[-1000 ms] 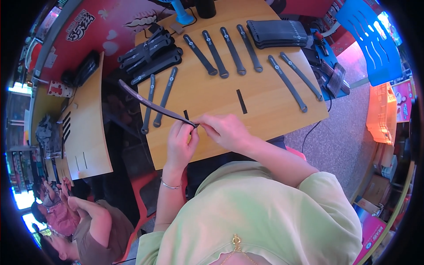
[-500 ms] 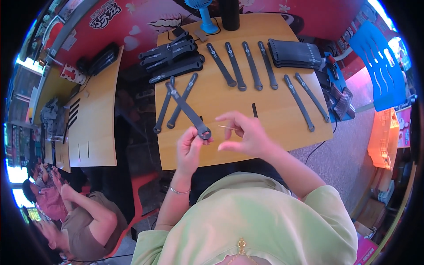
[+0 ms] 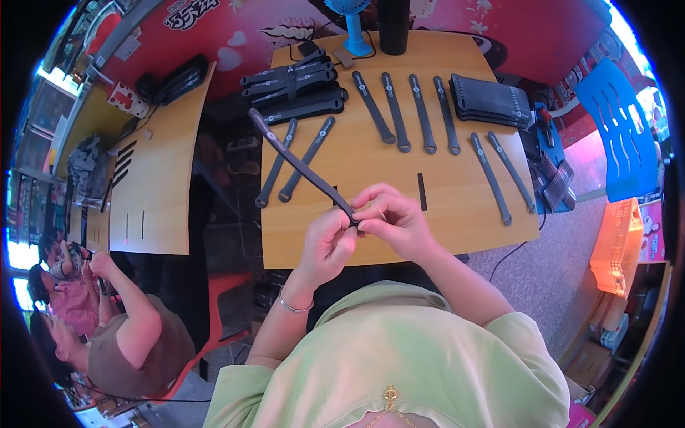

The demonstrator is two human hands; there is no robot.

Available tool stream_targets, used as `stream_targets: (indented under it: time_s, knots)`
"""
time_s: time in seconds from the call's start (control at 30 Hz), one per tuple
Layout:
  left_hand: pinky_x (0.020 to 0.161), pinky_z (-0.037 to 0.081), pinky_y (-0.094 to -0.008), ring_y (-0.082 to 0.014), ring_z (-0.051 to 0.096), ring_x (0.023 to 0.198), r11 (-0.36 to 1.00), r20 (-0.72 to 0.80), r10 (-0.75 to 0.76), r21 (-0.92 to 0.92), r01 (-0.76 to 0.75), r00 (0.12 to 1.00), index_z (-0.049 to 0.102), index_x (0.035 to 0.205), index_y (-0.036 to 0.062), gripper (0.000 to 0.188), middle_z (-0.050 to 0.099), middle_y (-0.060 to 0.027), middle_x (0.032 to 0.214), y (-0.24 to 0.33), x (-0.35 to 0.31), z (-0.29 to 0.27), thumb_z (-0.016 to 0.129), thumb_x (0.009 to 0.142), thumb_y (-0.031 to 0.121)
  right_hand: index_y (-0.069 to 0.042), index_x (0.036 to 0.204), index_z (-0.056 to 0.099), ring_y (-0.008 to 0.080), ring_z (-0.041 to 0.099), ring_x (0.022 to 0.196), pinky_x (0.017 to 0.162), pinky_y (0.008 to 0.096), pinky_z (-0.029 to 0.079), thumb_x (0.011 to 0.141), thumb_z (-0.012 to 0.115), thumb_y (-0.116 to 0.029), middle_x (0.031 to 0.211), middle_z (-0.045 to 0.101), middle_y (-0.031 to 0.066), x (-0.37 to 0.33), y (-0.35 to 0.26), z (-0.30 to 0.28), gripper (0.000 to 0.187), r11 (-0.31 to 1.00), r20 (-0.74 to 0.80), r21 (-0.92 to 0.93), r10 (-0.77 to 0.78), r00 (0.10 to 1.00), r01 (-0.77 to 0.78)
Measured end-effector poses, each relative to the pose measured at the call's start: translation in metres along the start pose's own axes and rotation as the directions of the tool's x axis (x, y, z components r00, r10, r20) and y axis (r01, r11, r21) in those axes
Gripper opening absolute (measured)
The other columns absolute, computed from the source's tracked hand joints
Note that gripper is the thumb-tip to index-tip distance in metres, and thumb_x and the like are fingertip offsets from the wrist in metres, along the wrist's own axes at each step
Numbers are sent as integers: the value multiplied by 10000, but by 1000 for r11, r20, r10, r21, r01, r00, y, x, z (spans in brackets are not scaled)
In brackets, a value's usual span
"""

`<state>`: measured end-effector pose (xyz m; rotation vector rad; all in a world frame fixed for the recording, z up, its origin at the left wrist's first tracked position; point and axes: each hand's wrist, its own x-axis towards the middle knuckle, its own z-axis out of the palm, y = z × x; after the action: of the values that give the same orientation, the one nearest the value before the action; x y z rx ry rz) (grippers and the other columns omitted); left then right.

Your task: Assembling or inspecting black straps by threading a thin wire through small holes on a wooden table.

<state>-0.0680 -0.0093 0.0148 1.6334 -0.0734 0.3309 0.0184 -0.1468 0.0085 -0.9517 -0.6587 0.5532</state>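
Observation:
A long dark grey strap [image 3: 308, 171] with a rounded end slants up and away to the left over the table. Closed fingers of my left hand [image 3: 330, 242] grip its near end. My right hand [image 3: 394, 222] meets it there, thumb and fingertips pinched on the same end. The fingers hide most of that end and anything small between them. Beneath the held strap, two similar straps [image 3: 307, 158] lie on the wooden table [image 3: 371, 246].
More straps [image 3: 421, 114] lie in a spaced row, with others [image 3: 492, 178] to the right. Bundled straps [image 3: 296, 82] and a dark stack [image 3: 491, 100] sit farther back. A blue fan [image 3: 354, 25] stands at the far edge. Another person [image 3: 143, 328] sits at left.
My right hand, apart before with a thin pale sliver at its fingers, has come in to the strap's near end. The strap's far end has swung left and up. The view has shifted slightly.

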Motion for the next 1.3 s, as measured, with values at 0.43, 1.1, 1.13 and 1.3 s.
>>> stream_targets:
  time_s: [0.43,1.1,1.13,1.3]
  knots:
    - [593,445,-291,-256,535,625,956,406,59,240,-168,912,513,756,-16,31,545,-122,725,24,-10,-20,513,785,-28,-5,861,574,69,562,771,662,186,437,820,629,31,891,630,73,11,-44,-22,77,987,-195,-152,-78,978,48]
    - [733,423,-232,-97,494,829,870,80,-378,-310,384,922,449,1228,0,305,500,-3,929,14,-20,11,454,925,40,-96,932,574,145,574,573,513,263,435,824,653,-115,695,601,38,-16,-53,3,136,760,221,-640,38,975,115]
    - [733,423,-232,-97,494,829,871,77,-375,-310,380,924,449,1228,0,305,500,-3,929,14,-19,11,454,925,40,-96,932,574,145,574,573,513,263,435,824,653,-115,695,601,38,-16,-52,0,136,759,225,-640,37,974,119]
    - [712,447,-260,-153,565,802,980,39,-139,149,132,990,454,1244,-12,343,547,-73,854,12,-9,13,424,904,7,-13,948,537,65,532,635,546,241,435,896,584,-162,771,602,13,-11,-17,-9,165,915,-97,-365,147,984,-172]
